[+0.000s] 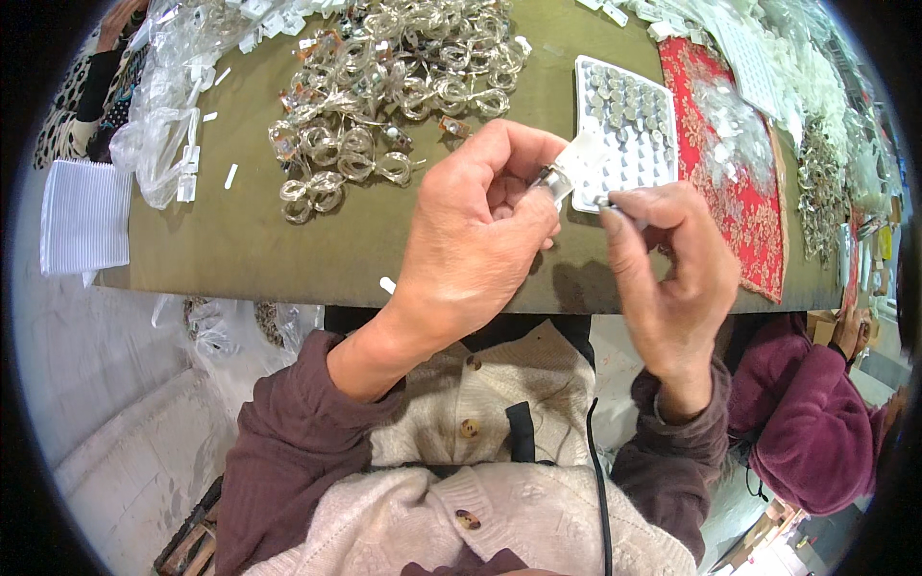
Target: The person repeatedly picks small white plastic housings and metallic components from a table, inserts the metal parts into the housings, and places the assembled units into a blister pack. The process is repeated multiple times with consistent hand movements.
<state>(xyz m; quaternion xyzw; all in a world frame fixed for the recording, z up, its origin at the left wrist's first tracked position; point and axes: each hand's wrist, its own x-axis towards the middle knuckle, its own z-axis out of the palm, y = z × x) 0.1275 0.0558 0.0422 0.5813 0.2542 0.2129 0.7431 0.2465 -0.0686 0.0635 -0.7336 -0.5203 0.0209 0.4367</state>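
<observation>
My left hand (461, 230) is closed around a small white plastic case (582, 158) with a shiny metallic part, held above the table's near edge. Just to its right, the thumb and forefinger of my right hand (677, 269) pinch a small silver button cell (604, 203), seen nearly edge-on. The two hands are close together but apart. Behind them lies a white tray (578, 125) of round silver button cells; its far part is filled, while small dimples show in the nearer part. My left fingers partly hide the inside of the case.
Coiled bundles of thin wire lights (403, 86) are heaped mid-table. A stack of white sheets (86, 216) and plastic bags (178, 96) lie left. Right of the tray are a red patterned cloth (687, 106) and more bagged pieces. A person in a maroon sleeve (816, 422) is at right.
</observation>
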